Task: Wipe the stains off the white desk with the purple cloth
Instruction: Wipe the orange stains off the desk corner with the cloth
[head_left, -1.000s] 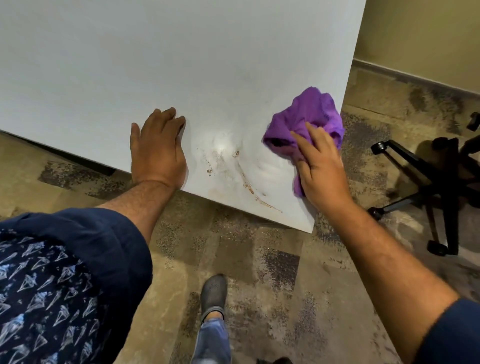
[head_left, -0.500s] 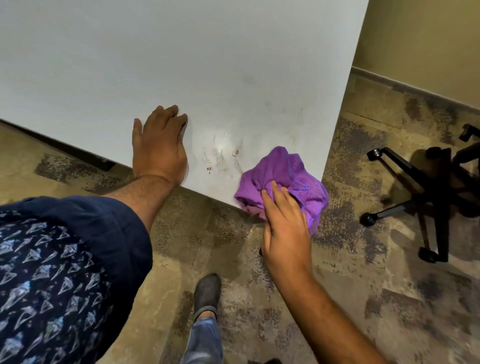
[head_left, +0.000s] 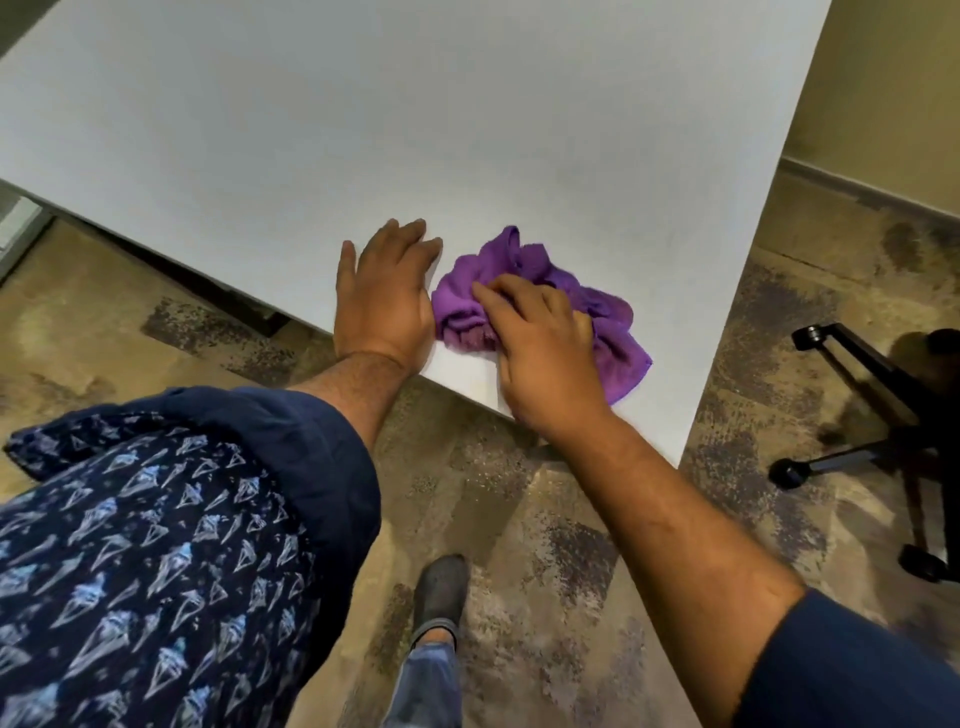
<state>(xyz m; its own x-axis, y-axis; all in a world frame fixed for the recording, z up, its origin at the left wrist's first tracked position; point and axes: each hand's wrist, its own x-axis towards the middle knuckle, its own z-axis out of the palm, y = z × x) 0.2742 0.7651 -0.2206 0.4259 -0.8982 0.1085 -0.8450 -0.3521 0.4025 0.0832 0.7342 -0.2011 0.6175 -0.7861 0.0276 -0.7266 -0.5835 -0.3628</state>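
The white desk (head_left: 415, 114) fills the upper part of the view, its near corner pointing toward me. The crumpled purple cloth (head_left: 519, 265) lies near the desk's front edge. My right hand (head_left: 540, 343) presses down on the cloth, fingers spread over it. My left hand (head_left: 384, 296) rests flat on the desk, palm down, its side touching the cloth's left edge. The cloth and my right hand cover the spot where the brown stains were, so no stain shows. A faint yellowish smear remains at the edge (head_left: 483, 384).
A black office chair base (head_left: 872, 415) with castors stands on the floor to the right of the desk corner. Mottled carpet lies below, with my shoe (head_left: 441, 592) on it. A beige wall (head_left: 893, 93) rises at the far right.
My right hand has slid the cloth from the desk's front edge to the left, over the stained patch, up against my left hand. The brown streaks are no longer visible.
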